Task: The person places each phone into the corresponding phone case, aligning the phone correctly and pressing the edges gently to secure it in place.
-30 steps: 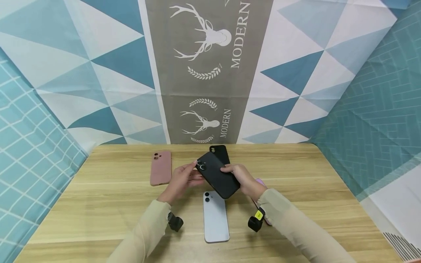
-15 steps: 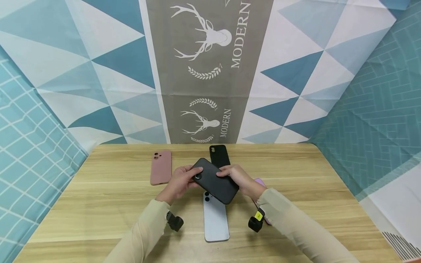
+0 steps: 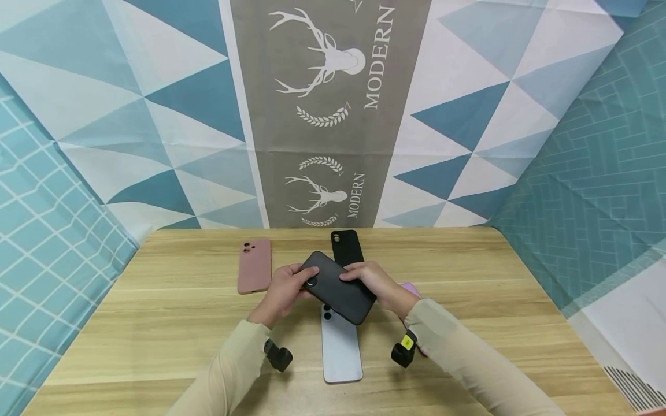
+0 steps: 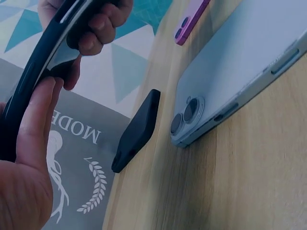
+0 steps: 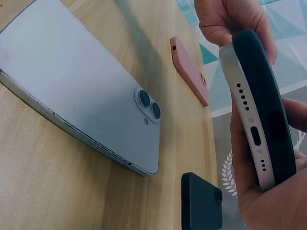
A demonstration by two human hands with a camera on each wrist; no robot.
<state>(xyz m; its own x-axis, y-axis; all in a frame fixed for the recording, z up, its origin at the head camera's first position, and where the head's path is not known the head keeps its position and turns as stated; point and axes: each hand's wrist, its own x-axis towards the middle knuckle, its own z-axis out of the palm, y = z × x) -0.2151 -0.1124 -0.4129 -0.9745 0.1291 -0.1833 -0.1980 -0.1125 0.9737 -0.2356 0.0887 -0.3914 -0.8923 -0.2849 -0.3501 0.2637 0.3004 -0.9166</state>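
Observation:
Both hands hold a black phone case [image 3: 338,292] over the middle of the table, its back turned up and tilted. My left hand [image 3: 283,289] grips the camera end, the thumb lying across the back beside the camera cutout. My right hand [image 3: 378,284] holds the far long side, thumb on the back. In the right wrist view a phone [image 5: 252,124] with a pale metal edge sits against the case; its bottom edge with port and speaker holes is uncovered. Beneath the hands lies a light blue phone [image 3: 340,349], camera side up.
A pink phone case [image 3: 255,266] lies at the back left of the wooden table [image 3: 171,323]. Behind the hands lies another black phone case [image 3: 347,245]. A purple item [image 3: 410,287], phone or case, is mostly hidden under the right forearm.
The held case has come down slightly towards me and now overlaps the light blue phone's top. My left thumb has moved from the case's corner onto its back, partly covering the cameras.

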